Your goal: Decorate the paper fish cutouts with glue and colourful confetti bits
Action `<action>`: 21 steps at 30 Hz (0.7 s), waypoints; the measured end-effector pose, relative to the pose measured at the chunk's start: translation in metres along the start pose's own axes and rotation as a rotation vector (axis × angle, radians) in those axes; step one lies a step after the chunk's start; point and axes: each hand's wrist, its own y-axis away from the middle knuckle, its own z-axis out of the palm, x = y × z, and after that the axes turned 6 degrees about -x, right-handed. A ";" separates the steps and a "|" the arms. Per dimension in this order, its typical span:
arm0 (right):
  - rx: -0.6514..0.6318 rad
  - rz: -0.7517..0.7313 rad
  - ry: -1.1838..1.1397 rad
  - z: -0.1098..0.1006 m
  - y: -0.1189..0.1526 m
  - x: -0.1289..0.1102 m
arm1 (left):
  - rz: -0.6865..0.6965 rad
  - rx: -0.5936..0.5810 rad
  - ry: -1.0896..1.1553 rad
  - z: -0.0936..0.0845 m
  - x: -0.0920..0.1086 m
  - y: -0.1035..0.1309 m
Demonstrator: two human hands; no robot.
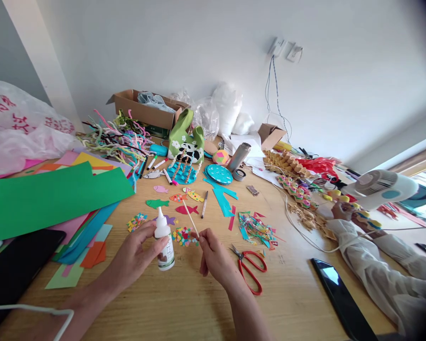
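Observation:
My left hand (137,255) is wrapped round a white glue bottle (165,241) with a pointed nozzle, held upright above the table. In my right hand (215,255) a thin pale stick (190,218) is pinched, its far end pointing up and away to the left. Beyond them lie several paper fish, among them a green fish (157,203), a dark pink fish (187,210) and an orange spotted fish (178,198). Colourful paper dots (184,236) form a pile between my hands. Red-handled scissors (250,267) rest right of my right wrist.
Coloured paper sheets (57,199) are stacked at the left. Paper scraps (256,229) lie right of centre, and a phone (341,298) lies front right. A panda bag (186,144) and a metal flask (239,157) stand behind. A co-worker's sleeves (355,265) reach in beside a fan (381,187).

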 end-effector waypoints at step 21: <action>0.049 0.011 -0.008 -0.002 0.001 -0.003 | 0.005 -0.011 -0.015 -0.001 0.002 0.001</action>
